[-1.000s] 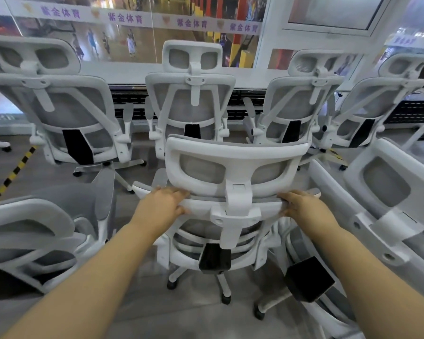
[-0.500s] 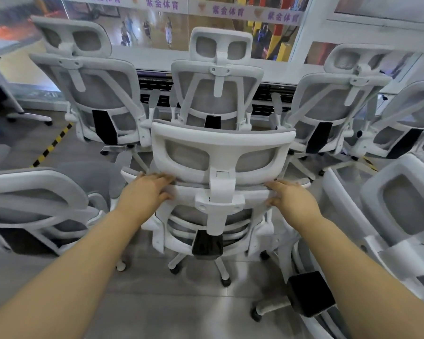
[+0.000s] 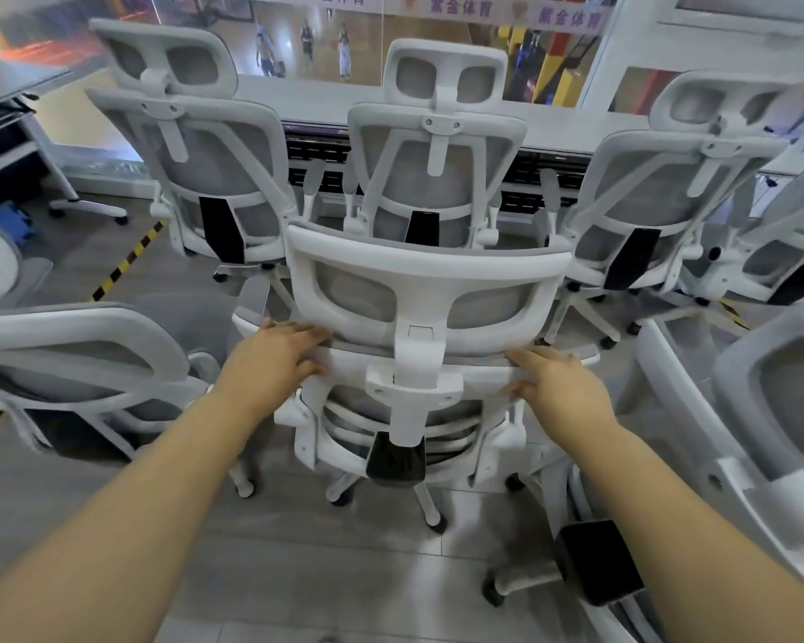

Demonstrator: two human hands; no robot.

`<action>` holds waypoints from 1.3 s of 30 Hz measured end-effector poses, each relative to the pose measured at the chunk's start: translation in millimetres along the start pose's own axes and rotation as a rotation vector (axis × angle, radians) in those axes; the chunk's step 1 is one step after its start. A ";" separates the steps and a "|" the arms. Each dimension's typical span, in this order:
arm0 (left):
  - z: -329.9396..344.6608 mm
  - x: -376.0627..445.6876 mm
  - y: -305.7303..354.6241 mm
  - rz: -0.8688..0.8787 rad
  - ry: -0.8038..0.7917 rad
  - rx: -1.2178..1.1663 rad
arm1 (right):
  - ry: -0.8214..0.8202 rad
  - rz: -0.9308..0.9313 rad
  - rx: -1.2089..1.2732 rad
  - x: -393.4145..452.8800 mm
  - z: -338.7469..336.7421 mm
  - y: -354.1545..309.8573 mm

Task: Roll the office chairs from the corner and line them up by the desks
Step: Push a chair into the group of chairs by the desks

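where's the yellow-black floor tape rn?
Head view, left side: the floor tape runs diagonally across the grey floor, left of the pushed chair, between the back-row left chair and the near-left chair.

Two bare forearms ran into view from the near corners, no sleeves anywhere along them. The left hand [image 3: 272, 359] carried no ring, watch or glove, and the right hand [image 3: 560, 389] was just as plain. Wrists showed no band or strap either.
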State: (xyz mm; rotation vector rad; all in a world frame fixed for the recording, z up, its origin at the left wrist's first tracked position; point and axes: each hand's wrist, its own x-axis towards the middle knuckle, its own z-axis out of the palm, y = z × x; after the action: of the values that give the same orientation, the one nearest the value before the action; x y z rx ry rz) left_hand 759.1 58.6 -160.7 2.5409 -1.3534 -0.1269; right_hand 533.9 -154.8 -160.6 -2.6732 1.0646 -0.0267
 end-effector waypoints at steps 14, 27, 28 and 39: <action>-7.4 -16.0 2.6 -0.025 -0.010 0.033 | -0.009 -0.052 -0.021 -8.1 -1.5 -7.3; 1.8 -14.2 5.1 0.044 0.023 -0.027 | -0.002 -0.042 -0.012 -16.5 -1.3 3.8; 2.8 -13.7 8.0 0.047 0.036 -0.027 | -0.006 -0.040 -0.016 -16.4 -2.1 7.0; 12.6 -10.4 16.0 0.051 0.026 0.017 | -0.013 -0.049 -0.011 -12.6 -5.9 22.8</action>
State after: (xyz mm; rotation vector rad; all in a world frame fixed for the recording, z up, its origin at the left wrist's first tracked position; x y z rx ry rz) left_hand 737.9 56.3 -168.9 2.5106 -1.4145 -0.0729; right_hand 508.7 -163.4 -159.6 -2.7047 0.9987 -0.0133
